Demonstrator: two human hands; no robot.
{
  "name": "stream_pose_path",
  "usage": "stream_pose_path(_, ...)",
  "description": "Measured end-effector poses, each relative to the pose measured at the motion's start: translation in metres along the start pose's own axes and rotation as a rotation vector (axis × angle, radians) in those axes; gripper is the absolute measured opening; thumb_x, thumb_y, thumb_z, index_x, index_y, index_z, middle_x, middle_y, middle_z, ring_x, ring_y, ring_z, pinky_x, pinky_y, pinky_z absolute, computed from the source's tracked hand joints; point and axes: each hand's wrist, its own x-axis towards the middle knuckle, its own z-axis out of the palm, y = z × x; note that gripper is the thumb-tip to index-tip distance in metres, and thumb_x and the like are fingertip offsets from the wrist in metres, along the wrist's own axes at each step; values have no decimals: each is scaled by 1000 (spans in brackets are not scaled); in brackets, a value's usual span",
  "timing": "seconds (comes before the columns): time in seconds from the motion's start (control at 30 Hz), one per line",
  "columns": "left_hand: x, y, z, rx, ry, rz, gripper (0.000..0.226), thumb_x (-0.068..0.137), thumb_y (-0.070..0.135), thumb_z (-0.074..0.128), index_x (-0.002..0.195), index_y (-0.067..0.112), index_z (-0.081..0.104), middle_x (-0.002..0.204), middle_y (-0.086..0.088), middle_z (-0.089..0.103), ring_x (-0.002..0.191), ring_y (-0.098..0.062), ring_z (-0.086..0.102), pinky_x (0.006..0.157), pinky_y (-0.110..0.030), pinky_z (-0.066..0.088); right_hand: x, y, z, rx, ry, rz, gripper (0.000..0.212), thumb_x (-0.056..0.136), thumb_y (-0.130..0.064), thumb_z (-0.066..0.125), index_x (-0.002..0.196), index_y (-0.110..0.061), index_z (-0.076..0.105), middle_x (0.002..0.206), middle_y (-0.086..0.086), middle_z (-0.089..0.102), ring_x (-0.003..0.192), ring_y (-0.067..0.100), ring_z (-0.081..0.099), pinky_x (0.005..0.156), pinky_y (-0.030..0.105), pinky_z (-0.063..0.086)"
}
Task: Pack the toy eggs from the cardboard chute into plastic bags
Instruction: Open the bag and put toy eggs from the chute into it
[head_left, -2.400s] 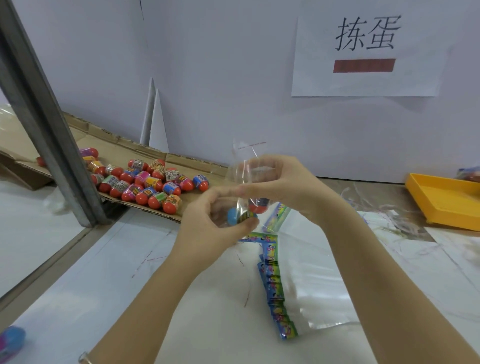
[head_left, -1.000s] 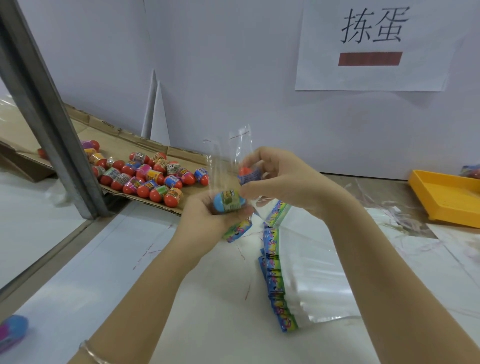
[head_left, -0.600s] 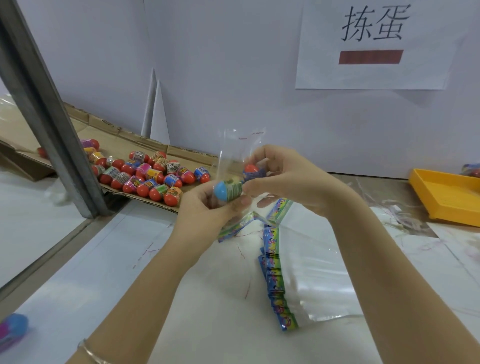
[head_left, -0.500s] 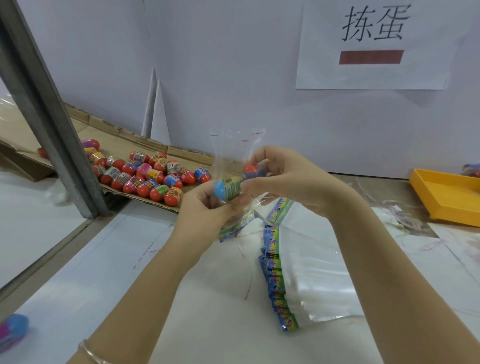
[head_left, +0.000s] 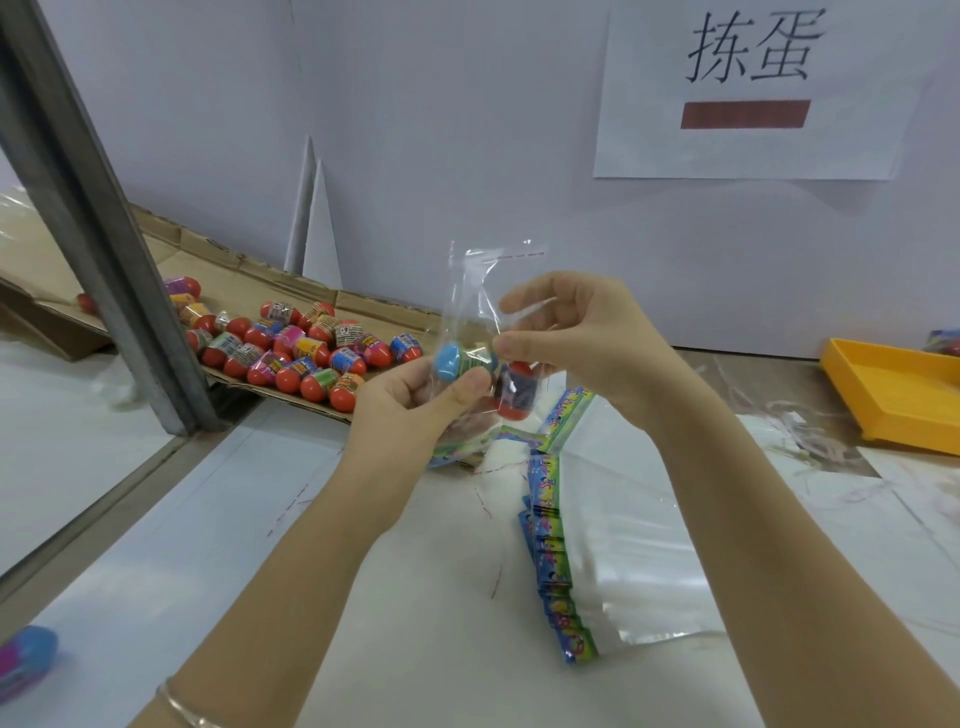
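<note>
While gripping the blue-capped egg (head_left: 452, 361) through the plastic bag (head_left: 470, 291) with curled left hand (head_left: 410, 408) fingers and thumb, pinching the film at 3 o'clock with right hand (head_left: 587, 338) thumb and forefinger, other fingers loosely spread. Looks like settling the load, red-capped egg (head_left: 517, 397) lower inside. Next, probably: shake both down, fold the flap at 12 o'clock. More toy eggs (head_left: 306, 348) waiting on the cardboard chute (head_left: 374, 306) at 10 o'clock. Free room toward 6; mind the bag stack (head_left: 553, 545) at 5.

Toy eggs (head_left: 301, 353) are sitting on cardboard chute (head_left: 244, 270), rear left. Plastic bag (head_left: 478, 291), two eggs (head_left: 514, 397) inside, is hanging between left hand (head_left: 415, 410) and right hand (head_left: 582, 343). Bag stack (head_left: 623, 545) is lying on table (head_left: 260, 545) beneath; tray (head_left: 893, 395) far right.
</note>
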Motion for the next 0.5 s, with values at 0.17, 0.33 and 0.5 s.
stream_pose_path(0.17,0,1,-2,10,44,40,14,64,25,74,77,29,79,84,-1,77,77,-15,74,63,-20,57,-5,1,3,-129,-232,147,27,74,-28,80,96,-16,71,82,-3,75,73,7,68,72,31,54)
stream_pose_path(0.33,6,4,1,-32,94,-49,19,85,20,66,71,24,79,81,-4,77,78,-23,73,62,-28,59,-1,4,11,-68,-149,138,13,79,-13,74,80,-25,69,68,-5,69,61,7,61,64,26,49)
stream_pose_path(0.5,4,3,-3,-56,133,11,36,71,51,65,87,22,79,94,-10,76,80,-27,74,64,-36,62,-1,6,13,-62,-174,137,10,79,-15,74,83,-24,72,71,3,67,60,12,60,54,23,49)
